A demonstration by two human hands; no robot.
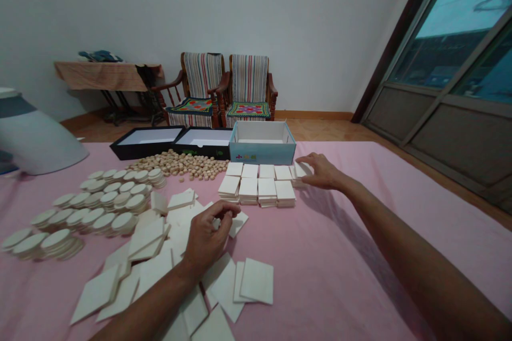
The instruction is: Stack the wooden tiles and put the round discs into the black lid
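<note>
At the right end of the back row of stacked square tiles, my right hand (322, 171) grips a pale square wooden tile (303, 169) over a small stack. The other square tile stacks (266, 187) stand in two rows to its left. My left hand (210, 232) hovers over a loose heap of square tiles (150, 237), its fingers curled inward. Whether it pinches a tile is unclear, since the fingers hide their inner side. More loose square tiles (257, 281) lie toward me, some partly covered by my left forearm.
Stacks of round wooden discs (124, 222) stand in rows at left. Behind lie many small wooden pieces (192, 164), a black box (146, 142) and a light blue box (262, 152). A white and grey container (40, 138) stands far left on the pink cloth (320, 272).
</note>
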